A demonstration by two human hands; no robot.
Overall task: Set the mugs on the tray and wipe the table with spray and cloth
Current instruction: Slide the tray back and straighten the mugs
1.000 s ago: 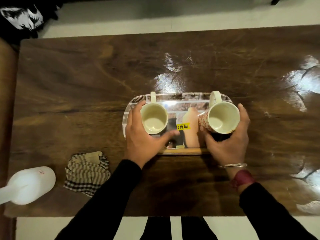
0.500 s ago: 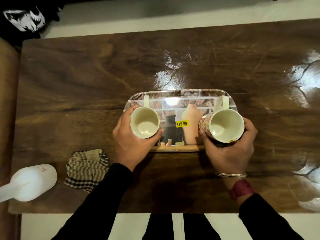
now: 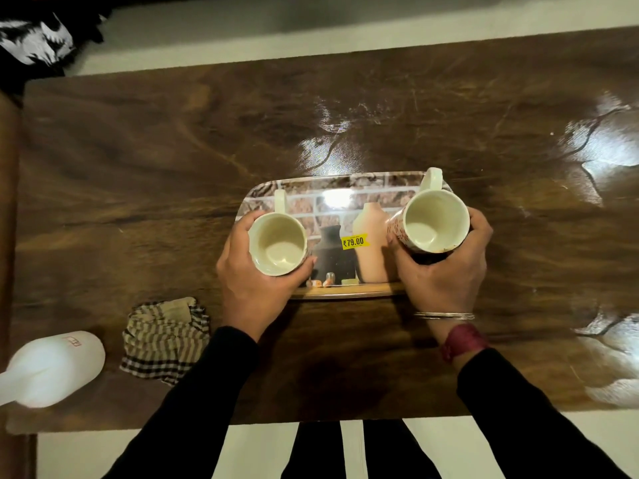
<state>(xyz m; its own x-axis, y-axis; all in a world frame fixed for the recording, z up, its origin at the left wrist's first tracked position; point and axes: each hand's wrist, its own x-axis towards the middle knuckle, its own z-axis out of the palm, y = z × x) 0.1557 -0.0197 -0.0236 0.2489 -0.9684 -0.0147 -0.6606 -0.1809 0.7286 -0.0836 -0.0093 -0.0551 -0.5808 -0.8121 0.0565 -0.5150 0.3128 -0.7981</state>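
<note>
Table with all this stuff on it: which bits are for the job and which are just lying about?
For the job:
left mug
right mug
tray
striped cloth
white spray bottle
table

Just lying about:
black-and-white fabric on the floor beyond the table

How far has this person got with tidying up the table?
Early on. Both mugs are over the tray but not let go: the left hand grips the left mug, and the right hand holds the right mug tilted. Still left: spraying and wiping. The spray bottle and striped cloth lie untouched at the table's near left corner.
</note>
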